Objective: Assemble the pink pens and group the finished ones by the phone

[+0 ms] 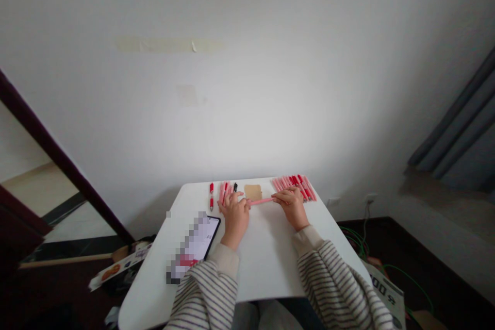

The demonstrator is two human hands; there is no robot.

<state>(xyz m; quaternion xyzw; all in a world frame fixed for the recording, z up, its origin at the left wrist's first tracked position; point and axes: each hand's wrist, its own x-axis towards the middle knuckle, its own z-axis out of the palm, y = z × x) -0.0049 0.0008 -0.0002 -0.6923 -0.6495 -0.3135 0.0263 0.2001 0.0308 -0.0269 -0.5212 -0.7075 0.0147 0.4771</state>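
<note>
A pink pen point(262, 200) is held level between my two hands above the white table point(266, 258). My left hand point(234, 214) pinches its left end and my right hand point(291, 204) grips its right end. Behind my right hand lies a row of several pink and red pens point(294, 184). Behind my left hand lie a few more pink pens point(225, 190), a lone red pen point(211, 195) and a small black piece point(235, 186). A small brown card point(253, 192) rests between the two groups.
A phone point(195, 245) lies on the table's left side by my left sleeve. The table stands against a white wall. A dark door frame point(58, 154) runs at the left, grey curtains point(460, 139) hang at the right, and cables and a box point(382, 281) lie on the floor.
</note>
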